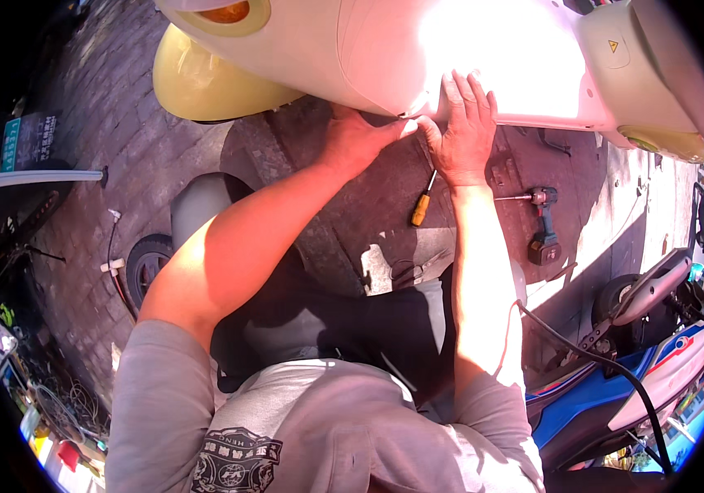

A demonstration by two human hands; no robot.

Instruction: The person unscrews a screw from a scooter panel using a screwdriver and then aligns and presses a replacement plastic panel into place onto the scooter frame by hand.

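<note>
My right hand (464, 152) lies spread on the panel (385, 49) — can't tell if my left hand (350, 141) grips — hard tugging could crack that panel.

"How is the light?"
"Harsh sun; the pale body panel (504, 62) at one o'clock glares white."
"And shadow?"
"It darkens the ground (368, 197) near the centre, toward twelve. Fisheye distortion bends edges; the corners are black."
</note>
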